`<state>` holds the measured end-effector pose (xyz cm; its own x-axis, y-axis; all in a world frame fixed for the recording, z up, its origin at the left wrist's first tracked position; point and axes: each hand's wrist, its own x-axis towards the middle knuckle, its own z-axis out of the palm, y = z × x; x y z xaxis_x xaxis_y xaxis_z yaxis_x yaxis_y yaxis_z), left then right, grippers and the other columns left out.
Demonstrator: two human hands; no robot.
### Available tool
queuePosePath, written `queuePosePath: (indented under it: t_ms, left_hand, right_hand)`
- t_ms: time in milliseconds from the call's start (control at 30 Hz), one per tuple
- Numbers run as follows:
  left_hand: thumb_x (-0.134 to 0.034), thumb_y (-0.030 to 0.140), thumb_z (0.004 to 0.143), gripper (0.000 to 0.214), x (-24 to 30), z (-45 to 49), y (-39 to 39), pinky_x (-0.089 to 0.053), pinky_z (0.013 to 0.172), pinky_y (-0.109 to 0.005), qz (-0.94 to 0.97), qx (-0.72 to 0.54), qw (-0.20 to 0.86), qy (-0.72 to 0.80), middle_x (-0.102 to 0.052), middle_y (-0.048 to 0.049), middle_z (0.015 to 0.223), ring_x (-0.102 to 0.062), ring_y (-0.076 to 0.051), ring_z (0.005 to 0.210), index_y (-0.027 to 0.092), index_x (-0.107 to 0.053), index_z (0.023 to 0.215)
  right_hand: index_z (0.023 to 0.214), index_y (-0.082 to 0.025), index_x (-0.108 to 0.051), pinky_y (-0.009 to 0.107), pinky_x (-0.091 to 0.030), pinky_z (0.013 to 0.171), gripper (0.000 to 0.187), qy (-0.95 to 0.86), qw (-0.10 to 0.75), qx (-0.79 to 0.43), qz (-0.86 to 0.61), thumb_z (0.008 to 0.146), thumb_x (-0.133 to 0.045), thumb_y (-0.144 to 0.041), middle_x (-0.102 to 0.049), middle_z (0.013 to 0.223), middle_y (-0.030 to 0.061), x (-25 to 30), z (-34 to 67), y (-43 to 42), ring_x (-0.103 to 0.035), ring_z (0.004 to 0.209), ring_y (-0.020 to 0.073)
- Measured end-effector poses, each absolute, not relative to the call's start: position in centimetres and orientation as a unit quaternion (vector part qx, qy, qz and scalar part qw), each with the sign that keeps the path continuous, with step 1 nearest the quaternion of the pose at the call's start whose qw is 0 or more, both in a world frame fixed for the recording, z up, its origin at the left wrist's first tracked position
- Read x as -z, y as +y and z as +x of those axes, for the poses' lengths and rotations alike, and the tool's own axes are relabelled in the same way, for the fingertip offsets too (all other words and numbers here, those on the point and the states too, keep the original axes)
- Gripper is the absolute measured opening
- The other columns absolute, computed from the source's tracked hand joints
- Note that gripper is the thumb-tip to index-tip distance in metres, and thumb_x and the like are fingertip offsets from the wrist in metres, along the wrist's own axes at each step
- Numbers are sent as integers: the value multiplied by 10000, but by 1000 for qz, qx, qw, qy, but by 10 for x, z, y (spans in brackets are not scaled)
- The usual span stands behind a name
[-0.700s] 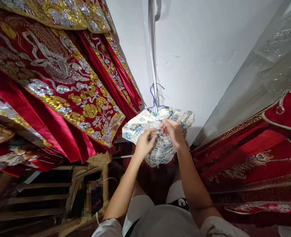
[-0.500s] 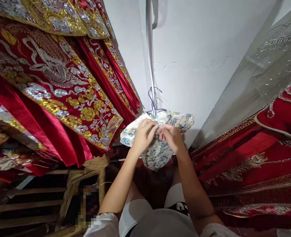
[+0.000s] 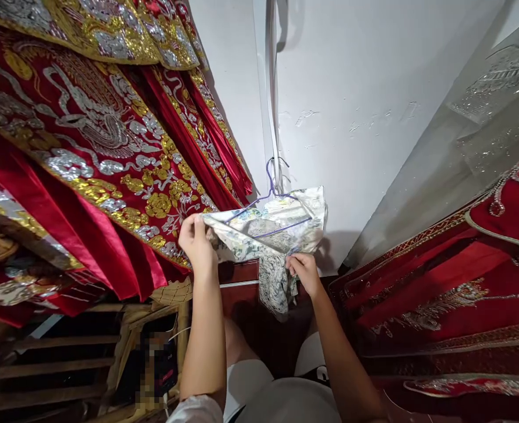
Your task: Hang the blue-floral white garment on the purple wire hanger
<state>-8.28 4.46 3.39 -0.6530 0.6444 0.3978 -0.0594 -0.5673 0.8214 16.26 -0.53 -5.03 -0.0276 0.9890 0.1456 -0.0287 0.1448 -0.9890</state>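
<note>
A pale shirt with a blue, green and yellow floral print [image 3: 314, 202] hangs on a purple wire hanger [image 3: 268, 182] in front of me. Its front is pulled apart, so the hanger's lower bar and the shirt's inside show. My left hand [image 3: 195, 235] is closed on the shirt's front edge up near the shoulder, drawing it out to the left. Lower down, to the right of the middle, my right hand [image 3: 302, 270] pinches the same cloth. The lower part of the shirt droops in folds beneath my right hand.
Red embroidered cloth with gold and silver sequins [image 3: 104, 135] hangs close on the left. More red beaded fabric [image 3: 439, 282] hangs on the right, beside sheer sparkly cloth [image 3: 488, 117]. A wooden slatted frame [image 3: 65, 367] stands lower left. The white wall [image 3: 351, 70] is ahead.
My hands, together at the shirt's front before, have moved apart. The left went far left with the front edge, the right slightly down. The shirt now opens, showing the hanger inside.
</note>
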Motion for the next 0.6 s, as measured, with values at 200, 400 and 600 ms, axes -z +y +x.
queuePosePath:
  t_ms: [200, 400, 600]
  left_hand:
    - [-601, 179, 920, 167, 60, -70, 22, -519, 684, -234, 52, -742, 508, 433, -645, -7, 688, -625, -109, 627, 147, -627, 758]
    - [-764, 174, 778, 102, 106, -28, -11, -491, 629, -218, 63, -679, 580, 446, -671, -8, 711, -630, -113, 614, 135, -670, 779]
    - [-870, 435, 706, 344, 59, -4, -24, -524, 770, -254, 281, -682, 576, 352, -713, -48, 873, -660, -158, 797, 157, -728, 853]
  right_hand:
    - [519, -211, -611, 277, -331, 490, 290, -522, 579, -444, -442, 783, -559, -319, -483, 428, -11, 50, 170, -17, -427, 437, 131]
    - [483, -205, -584, 273, -341, 514, 292, -612, 388, -507, -466, 763, -532, -271, -483, 411, -8, 60, 202, -20, -440, 444, 127]
    - [639, -185, -647, 293, -462, 691, 388, -615, 308, -511, -515, 863, -624, -502, -653, 645, 28, 80, 211, -24, -605, 697, 186]
